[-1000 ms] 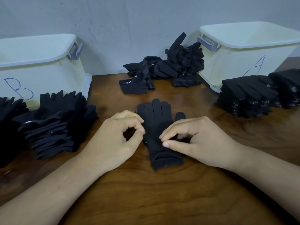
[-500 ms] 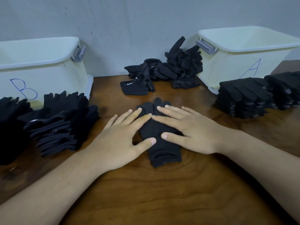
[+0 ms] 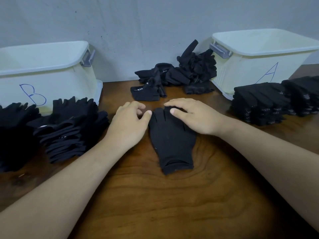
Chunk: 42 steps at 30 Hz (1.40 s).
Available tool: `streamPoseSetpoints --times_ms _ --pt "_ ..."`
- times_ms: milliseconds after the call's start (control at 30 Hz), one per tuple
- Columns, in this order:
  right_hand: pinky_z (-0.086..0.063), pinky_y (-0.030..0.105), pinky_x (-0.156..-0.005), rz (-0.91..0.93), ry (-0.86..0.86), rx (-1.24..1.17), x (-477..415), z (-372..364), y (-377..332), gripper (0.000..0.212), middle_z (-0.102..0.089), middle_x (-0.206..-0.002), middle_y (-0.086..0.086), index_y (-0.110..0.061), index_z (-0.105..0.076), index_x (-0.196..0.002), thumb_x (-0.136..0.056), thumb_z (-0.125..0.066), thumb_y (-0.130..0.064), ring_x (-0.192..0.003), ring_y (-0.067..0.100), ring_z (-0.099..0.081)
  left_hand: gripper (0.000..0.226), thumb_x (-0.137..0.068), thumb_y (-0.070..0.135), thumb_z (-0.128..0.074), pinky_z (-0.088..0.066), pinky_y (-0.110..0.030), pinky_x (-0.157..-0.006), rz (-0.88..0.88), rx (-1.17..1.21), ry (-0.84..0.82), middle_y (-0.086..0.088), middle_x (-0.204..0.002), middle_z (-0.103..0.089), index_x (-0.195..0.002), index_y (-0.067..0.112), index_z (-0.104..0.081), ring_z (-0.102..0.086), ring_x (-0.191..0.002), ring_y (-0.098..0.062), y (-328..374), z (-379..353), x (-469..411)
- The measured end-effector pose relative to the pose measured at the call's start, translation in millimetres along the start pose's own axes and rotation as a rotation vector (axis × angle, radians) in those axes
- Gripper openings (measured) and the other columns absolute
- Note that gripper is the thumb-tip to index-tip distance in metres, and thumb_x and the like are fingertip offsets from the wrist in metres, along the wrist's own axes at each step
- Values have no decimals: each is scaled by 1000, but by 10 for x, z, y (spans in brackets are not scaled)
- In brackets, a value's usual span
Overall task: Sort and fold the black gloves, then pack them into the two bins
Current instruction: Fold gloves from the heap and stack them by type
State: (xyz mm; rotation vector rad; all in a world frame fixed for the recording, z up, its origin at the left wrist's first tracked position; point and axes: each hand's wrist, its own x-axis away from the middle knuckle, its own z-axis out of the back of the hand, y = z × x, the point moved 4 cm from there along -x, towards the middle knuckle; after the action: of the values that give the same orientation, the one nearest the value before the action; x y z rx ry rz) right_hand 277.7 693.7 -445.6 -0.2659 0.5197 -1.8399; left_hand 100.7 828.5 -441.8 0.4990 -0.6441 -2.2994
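A black glove lies flat on the wooden table, cuff toward me and fingers pointing away. My right hand curls over the glove's fingertips, pinching them between thumb and fingers. Just left of the glove is my left hand, its fingers loosely curled; only the thumb tip touches the glove's left edge. Bin B stands at the back left and bin A at the back right. I cannot see inside either bin.
A loose heap of unsorted black gloves lies against the wall between the bins. Stacks of folded gloves sit in front of bin B. Stacks of dotted gloves sit in front of bin A.
Both hands lay flat on the glove half a second ago. They have slid up to its fingertip end and curled, and the right hand now pinches the fingertips.
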Motion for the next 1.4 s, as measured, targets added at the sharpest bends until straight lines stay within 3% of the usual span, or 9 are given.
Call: streamPoseSetpoints --times_ms 167,267,400,567,800,1000,1167,1267,1400 --pt "-38 30 -118 33 125 -13 -115 -81 56 31 -66 -140 -17 -30 -72 -135 -109 -56 -25 -134 8 -53 13 -101 33 -62 -53 -43 -91 11 -37 30 15 -98 -58 -88 35 -66 -54 -102 -15 38 -81 -89" --pt "-35 14 -109 59 158 -45 -114 -73 58 29 -68 -135 -16 -28 -75 -132 -106 -62 -20 -128 4 -55 15 -104 28 -59 -53 -42 -93 11 -40 54 11 -103 -60 -92 34 -66 -53 -105 -14 22 -85 -87" --pt "-36 19 -105 12 161 -76 -159 -41 91 27 -67 -135 -17 -36 -73 -129 -106 -64 -27 -128 7 -54 10 -105 35 -58 -53 -40 -93 -2 -43 71 11 -108 -59 -106 32 -67 -51 -106 -12 30 -87 -88" --pt "-28 3 -98 21 160 -74 -162 -94 112 25 -70 -127 -21 -32 -78 -123 -106 -62 -22 -125 3 -54 12 -105 32 -59 -52 -42 -94 -11 -70 52 10 -106 -57 -97 32 -68 -50 -106 -13 27 -108 -88" --pt "-28 1 -101 37 230 -81 -109 -39 71 33 -68 -132 -21 -30 -76 -129 -108 -58 -13 -124 2 -52 10 -106 31 -57 -49 -34 -89 -35 -102 111 8 -108 -57 -102 29 -66 -52 -107 -13 15 -75 -54" --pt "-35 25 -118 106 135 -5 -111 -90 48 35 -63 -143 -17 -27 -70 -140 -110 -54 -18 -135 6 -51 30 -111 44 -40 -39 -41 -102 -60 -186 54 6 -133 -58 -125 35 -65 -48 -125 -18 127 -149 -145" --pt "-36 31 -121 86 94 38 -113 -112 48 35 -62 -146 -17 -31 -68 -143 -111 -55 -25 -139 8 -49 19 -103 49 -57 -37 -47 -108 27 -136 12 8 -133 -59 -105 38 -72 -45 -130 -21 192 -202 -286" --pt "-37 26 -116 71 109 12 -104 -93 59 38 -59 -149 -17 -34 -63 -146 -110 -57 -28 -139 6 -49 14 -103 39 -61 -38 -45 -106 41 -66 58 10 -125 -60 -96 37 -73 -47 -124 -18 168 -206 -290" --pt "-31 2 -98 7 182 -71 -81 -31 80 35 -61 -142 -15 -31 -64 -144 -110 -56 -27 -129 -1 -52 10 -104 37 -62 -45 -45 -106 13 -30 99 11 -120 -59 -102 36 -71 -49 -120 -16 128 -202 -258"
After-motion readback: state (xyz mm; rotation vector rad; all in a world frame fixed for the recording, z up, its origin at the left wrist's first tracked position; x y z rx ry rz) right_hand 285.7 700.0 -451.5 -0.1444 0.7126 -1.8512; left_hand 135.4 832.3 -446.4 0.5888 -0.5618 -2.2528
